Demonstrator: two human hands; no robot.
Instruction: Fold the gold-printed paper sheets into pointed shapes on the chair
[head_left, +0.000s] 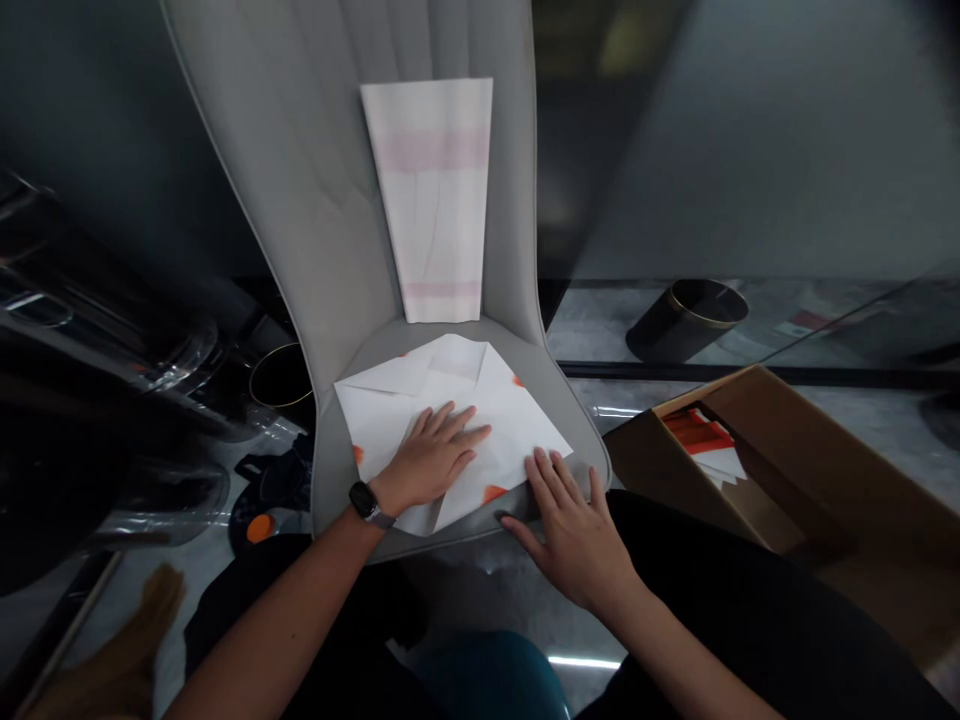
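Observation:
A folded white paper (495, 420) with small orange-red patches at its edges lies on the seat of a grey chair (592, 455). Flat on the paper's middle rests my left hand (431, 455), fingers spread, a dark watch on its wrist. My right hand (574, 530) touches the paper's lower right edge with its fingertips, fingers and thumb apart. Neither hand grips anything. Behind the paper, a long white folded piece (439, 210) with faint pink bands leans upright against the chair's backrest.
An open cardboard box (705, 480) at the right holds red and white paper pieces. A dark bin (281, 375) stands left of the chair; another dark bin shape (675, 325) shows beyond it at the right. Clear plastic-wrapped items (172, 350) line the left side.

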